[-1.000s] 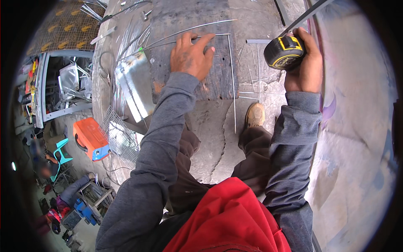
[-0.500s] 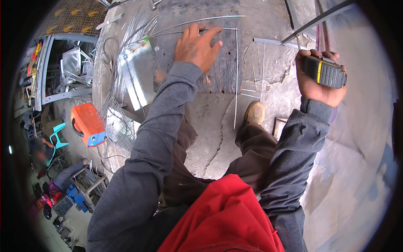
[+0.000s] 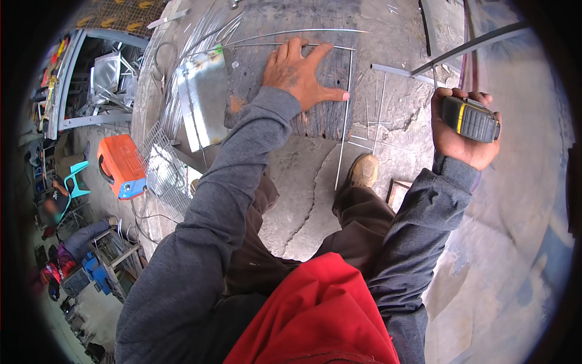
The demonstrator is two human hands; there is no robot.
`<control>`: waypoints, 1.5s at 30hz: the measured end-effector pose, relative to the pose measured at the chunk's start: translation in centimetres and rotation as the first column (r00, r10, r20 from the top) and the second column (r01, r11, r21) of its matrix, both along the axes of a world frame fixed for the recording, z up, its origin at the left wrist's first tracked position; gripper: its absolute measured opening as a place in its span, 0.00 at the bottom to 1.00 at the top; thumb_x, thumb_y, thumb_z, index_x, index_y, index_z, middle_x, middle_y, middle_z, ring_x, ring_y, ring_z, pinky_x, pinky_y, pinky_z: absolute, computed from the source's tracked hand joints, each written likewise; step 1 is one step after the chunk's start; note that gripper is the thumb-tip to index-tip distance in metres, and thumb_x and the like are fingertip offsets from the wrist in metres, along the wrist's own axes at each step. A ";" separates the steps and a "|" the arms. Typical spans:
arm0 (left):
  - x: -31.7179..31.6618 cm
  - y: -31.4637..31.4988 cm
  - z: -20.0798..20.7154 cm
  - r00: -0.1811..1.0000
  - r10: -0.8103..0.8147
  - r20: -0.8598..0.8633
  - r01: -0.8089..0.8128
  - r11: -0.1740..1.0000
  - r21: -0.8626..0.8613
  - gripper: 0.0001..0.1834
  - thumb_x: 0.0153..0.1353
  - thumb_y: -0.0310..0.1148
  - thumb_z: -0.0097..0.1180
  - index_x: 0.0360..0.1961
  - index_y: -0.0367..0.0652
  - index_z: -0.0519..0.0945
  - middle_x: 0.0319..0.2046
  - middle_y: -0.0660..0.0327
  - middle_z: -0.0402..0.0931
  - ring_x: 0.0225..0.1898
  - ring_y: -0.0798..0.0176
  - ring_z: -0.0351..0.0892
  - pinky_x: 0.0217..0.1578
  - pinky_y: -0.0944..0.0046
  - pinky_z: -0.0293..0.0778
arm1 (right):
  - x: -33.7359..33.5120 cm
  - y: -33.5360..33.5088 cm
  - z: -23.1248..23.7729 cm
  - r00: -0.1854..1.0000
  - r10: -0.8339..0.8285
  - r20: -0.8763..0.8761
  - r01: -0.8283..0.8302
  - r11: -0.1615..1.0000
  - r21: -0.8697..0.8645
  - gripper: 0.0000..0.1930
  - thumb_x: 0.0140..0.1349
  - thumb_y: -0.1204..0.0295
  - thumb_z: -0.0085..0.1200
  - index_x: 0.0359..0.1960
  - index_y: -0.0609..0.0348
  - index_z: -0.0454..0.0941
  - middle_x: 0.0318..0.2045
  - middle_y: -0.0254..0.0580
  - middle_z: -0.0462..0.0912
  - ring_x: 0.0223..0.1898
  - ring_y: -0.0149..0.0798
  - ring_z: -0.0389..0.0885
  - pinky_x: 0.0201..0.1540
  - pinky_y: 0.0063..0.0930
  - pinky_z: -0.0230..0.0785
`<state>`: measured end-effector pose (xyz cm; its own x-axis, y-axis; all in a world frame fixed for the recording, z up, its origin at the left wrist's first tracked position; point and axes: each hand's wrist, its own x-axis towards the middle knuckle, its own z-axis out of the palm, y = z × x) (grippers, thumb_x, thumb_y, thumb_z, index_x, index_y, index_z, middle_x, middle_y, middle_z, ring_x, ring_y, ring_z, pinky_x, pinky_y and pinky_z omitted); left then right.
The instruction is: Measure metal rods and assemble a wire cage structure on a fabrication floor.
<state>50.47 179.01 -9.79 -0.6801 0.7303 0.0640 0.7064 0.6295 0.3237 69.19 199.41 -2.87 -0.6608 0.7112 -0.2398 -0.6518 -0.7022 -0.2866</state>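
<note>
My left hand (image 3: 294,76) rests over a dark, weathered wooden board (image 3: 321,124), fingers spread and thumb stretched out to the right. Its thumb tip meets or lies just over a thin metal rod (image 3: 344,136) that runs toward me past the board's near edge. Near the fingertips, a second rod (image 3: 254,44) lies crosswise and meets the first at a corner. Just beyond is another long rod (image 3: 291,31), slightly bowed. Off to the right, my right hand (image 3: 456,145) is closed around a black and yellow tape measure (image 3: 470,119), held above the floor.
Left of the board lie a shiny metal sheet (image 3: 203,115), a bundle of thin rods (image 3: 170,97) and wire mesh (image 3: 160,179). An orange machine (image 3: 123,162) stands beside them. At the right, a grey metal bar (image 3: 473,46) slants upward. Another person (image 3: 59,197) is at far left.
My left thumb has swung out to the right, onto or over the near-running rod, and the fingers have spread wider. My right hand still holds the tape measure. The whole view has shifted slightly.
</note>
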 end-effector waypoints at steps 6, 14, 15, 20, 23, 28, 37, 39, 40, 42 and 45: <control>0.2 0.0 -0.2 1.000 -0.002 -0.025 0.002 1.000 0.004 0.54 0.35 0.71 0.70 0.65 0.62 0.70 0.60 0.51 0.64 0.66 0.46 0.58 0.67 0.47 0.55 | 0.3 0.3 -0.4 0.999 0.029 -0.036 -0.028 0.999 0.034 0.21 0.67 0.52 0.34 0.37 0.55 0.73 0.27 0.36 0.76 0.35 0.45 0.69 0.47 0.50 0.62; 0.0 -0.2 -0.3 1.000 0.008 -0.028 -0.008 1.000 0.015 0.54 0.35 0.71 0.70 0.65 0.62 0.70 0.62 0.51 0.63 0.67 0.46 0.57 0.67 0.47 0.55 | 0.0 -0.1 0.0 0.999 0.035 -0.027 -0.033 0.997 0.065 0.22 0.68 0.52 0.33 0.38 0.55 0.75 0.27 0.36 0.77 0.35 0.45 0.68 0.46 0.49 0.62; 0.2 0.2 -0.3 1.000 0.002 -0.024 -0.002 1.000 0.006 0.54 0.36 0.71 0.70 0.65 0.62 0.70 0.62 0.51 0.63 0.67 0.46 0.56 0.67 0.47 0.55 | 0.2 0.2 -0.1 0.999 0.023 -0.025 -0.022 0.998 0.053 0.22 0.68 0.52 0.33 0.37 0.55 0.75 0.27 0.36 0.77 0.35 0.45 0.68 0.46 0.49 0.62; 0.1 -0.1 -0.4 0.996 -0.002 -0.095 -0.002 0.999 -0.043 0.53 0.38 0.73 0.67 0.66 0.64 0.68 0.62 0.52 0.61 0.65 0.43 0.61 0.62 0.44 0.67 | -0.1 0.0 -0.2 1.000 0.025 -0.019 -0.024 0.999 0.025 0.23 0.68 0.51 0.32 0.37 0.56 0.75 0.26 0.36 0.77 0.34 0.44 0.68 0.44 0.48 0.62; 0.1 0.1 -0.4 0.995 -0.003 -0.095 -0.001 0.999 -0.039 0.53 0.38 0.73 0.67 0.66 0.65 0.68 0.62 0.52 0.61 0.65 0.43 0.61 0.62 0.43 0.67 | 0.0 0.0 0.1 1.000 0.014 -0.005 -0.014 0.999 0.049 0.24 0.68 0.51 0.31 0.36 0.56 0.75 0.25 0.36 0.77 0.34 0.44 0.68 0.44 0.47 0.62; 0.0 0.0 -0.6 0.996 -0.014 -0.093 0.011 1.000 -0.026 0.53 0.38 0.73 0.67 0.66 0.65 0.68 0.61 0.52 0.61 0.65 0.42 0.61 0.61 0.42 0.68 | 0.3 0.2 -0.1 1.000 0.019 -0.017 -0.018 0.999 0.043 0.24 0.68 0.51 0.31 0.36 0.56 0.74 0.25 0.36 0.77 0.34 0.44 0.68 0.44 0.47 0.62; 0.0 0.0 -0.6 0.995 -0.026 -0.093 0.024 0.999 -0.025 0.51 0.40 0.72 0.67 0.66 0.64 0.68 0.62 0.52 0.61 0.64 0.43 0.61 0.61 0.42 0.67 | 0.1 0.1 0.0 0.999 0.027 -0.030 -0.025 0.998 0.055 0.24 0.69 0.51 0.30 0.37 0.56 0.75 0.26 0.35 0.78 0.35 0.45 0.69 0.45 0.49 0.63; -0.1 -0.2 -0.7 0.995 -0.019 -0.096 0.018 1.000 -0.020 0.50 0.42 0.72 0.65 0.66 0.64 0.68 0.62 0.52 0.61 0.64 0.43 0.61 0.61 0.42 0.67 | 0.1 0.0 -0.1 0.999 0.025 -0.025 -0.024 0.998 0.050 0.24 0.69 0.50 0.30 0.37 0.56 0.75 0.26 0.35 0.78 0.35 0.45 0.69 0.45 0.49 0.63; -0.2 -0.2 -0.7 0.995 -0.019 -0.097 0.017 1.000 -0.022 0.50 0.42 0.72 0.65 0.66 0.64 0.68 0.62 0.52 0.61 0.64 0.43 0.61 0.61 0.42 0.67 | 0.0 0.0 -0.1 1.000 0.024 -0.020 -0.023 0.999 0.046 0.24 0.69 0.50 0.30 0.37 0.56 0.75 0.26 0.35 0.78 0.35 0.45 0.69 0.45 0.50 0.63; -0.2 -0.2 -0.8 0.995 -0.012 -0.103 0.009 1.000 -0.023 0.49 0.43 0.72 0.64 0.66 0.64 0.69 0.62 0.52 0.61 0.64 0.43 0.61 0.61 0.43 0.66 | 0.0 0.0 -0.1 0.999 0.026 -0.021 -0.025 0.999 0.045 0.24 0.68 0.50 0.30 0.38 0.56 0.75 0.26 0.35 0.78 0.34 0.45 0.69 0.45 0.50 0.63; -0.2 -0.1 -0.9 0.994 -0.011 -0.109 0.009 1.000 -0.020 0.49 0.44 0.73 0.63 0.65 0.64 0.69 0.62 0.52 0.61 0.64 0.43 0.62 0.61 0.43 0.67 | -0.1 -0.1 0.2 1.000 0.016 -0.009 -0.016 0.999 0.042 0.23 0.69 0.51 0.30 0.37 0.56 0.72 0.26 0.37 0.76 0.35 0.45 0.68 0.48 0.50 0.62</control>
<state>50.28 178.94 -10.67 -0.6626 0.7388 0.1232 0.7430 0.6276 0.2326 69.14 199.35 -2.66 -0.6743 0.7096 -0.2043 -0.6431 -0.7003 -0.3099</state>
